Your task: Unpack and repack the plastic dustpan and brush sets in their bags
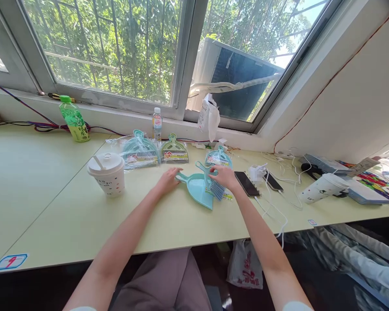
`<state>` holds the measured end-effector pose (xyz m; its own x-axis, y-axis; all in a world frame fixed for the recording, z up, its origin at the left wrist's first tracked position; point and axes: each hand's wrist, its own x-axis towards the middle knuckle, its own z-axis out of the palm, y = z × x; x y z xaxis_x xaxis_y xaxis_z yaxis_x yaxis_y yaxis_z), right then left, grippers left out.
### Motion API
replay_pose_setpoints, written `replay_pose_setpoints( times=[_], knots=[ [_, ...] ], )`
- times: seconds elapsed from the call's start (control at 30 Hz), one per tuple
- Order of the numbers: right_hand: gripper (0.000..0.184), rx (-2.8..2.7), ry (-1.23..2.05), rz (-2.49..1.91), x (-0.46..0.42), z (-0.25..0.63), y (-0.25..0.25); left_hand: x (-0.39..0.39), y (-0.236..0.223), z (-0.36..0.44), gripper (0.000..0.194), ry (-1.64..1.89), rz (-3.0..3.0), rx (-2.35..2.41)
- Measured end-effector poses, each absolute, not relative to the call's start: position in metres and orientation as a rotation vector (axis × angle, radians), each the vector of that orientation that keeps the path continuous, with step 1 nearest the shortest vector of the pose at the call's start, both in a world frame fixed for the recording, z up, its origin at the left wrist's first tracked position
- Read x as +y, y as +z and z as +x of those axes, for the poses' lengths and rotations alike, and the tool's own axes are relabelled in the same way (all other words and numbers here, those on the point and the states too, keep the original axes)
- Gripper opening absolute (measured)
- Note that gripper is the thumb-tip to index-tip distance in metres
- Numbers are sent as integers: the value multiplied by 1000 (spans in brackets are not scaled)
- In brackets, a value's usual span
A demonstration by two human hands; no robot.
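A small teal dustpan (197, 190) lies flat on the pale green table (68, 216). My left hand (169, 179) rests at the end of its handle, fingers curled around it. My right hand (223, 176) grips the handle of a little teal brush (214, 186), whose bristles sit over the pan's right edge. Behind them lie packaged brush-and-dustpan sets: a teal one (139, 151), a green one (174, 151) and another teal one (218, 158).
A lidded paper cup (107, 174) stands to the left, a green bottle (74, 119) and a small water bottle (157, 123) by the window sill. Two phones (246, 183) on white cables lie to the right, beside a tipped cup (320, 188) and a white bag (209, 116).
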<state>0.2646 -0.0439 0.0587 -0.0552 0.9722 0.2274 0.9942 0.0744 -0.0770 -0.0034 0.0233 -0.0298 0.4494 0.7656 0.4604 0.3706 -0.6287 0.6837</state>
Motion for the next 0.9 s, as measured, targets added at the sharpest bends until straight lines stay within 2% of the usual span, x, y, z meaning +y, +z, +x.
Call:
replay_pose_setpoints(
  times=[0.17, 0.27, 0.43, 0.67, 0.9],
  knots=[
    [14, -2497, -82, -1882, -38, 217, 58, 14, -24, 2, 77, 1110, 2207, 869],
    [13, -2543, -80, -1874, -33, 204, 46, 12, -22, 3, 67, 1094, 2391, 836],
    [14, -2518, -65, -1859, -31, 203, 38, 12, -27, 6, 41, 799, 2953, 751],
    [15, -2607, -93, -1875, -36, 200, 44, 7, -27, 12, 38, 602, 3320, 696],
    [15, -2556, -149, -1933, -36, 199, 34, 3, -29, 18, 41, 542, 3179, 746]
  ],
)
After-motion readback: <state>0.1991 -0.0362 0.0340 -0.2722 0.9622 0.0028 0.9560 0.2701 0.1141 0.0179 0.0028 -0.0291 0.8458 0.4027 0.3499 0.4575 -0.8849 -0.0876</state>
